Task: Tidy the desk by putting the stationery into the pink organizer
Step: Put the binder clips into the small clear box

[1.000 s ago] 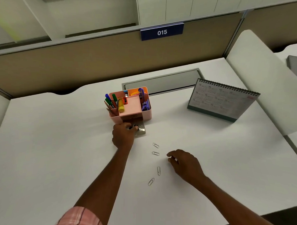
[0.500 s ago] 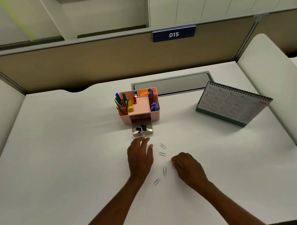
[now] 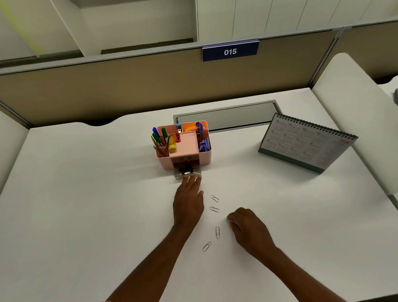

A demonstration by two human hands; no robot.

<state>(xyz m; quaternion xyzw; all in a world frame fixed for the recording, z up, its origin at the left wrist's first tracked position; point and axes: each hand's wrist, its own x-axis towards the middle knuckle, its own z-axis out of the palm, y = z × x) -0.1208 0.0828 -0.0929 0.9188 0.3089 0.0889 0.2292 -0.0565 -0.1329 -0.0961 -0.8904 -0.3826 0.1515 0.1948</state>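
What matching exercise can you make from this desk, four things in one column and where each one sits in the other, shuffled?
Things:
1. paper clips
2. desk calendar
3. binder clips
4. green markers

Places:
A. in the clear drawer
B. loose on the desk, between the left hand and the right hand
C. left compartment of the pink organizer
D. standing on the desk's right side

Pairs: 1-B, 2-D, 3-A, 4-C

left grip flat, right grip curled
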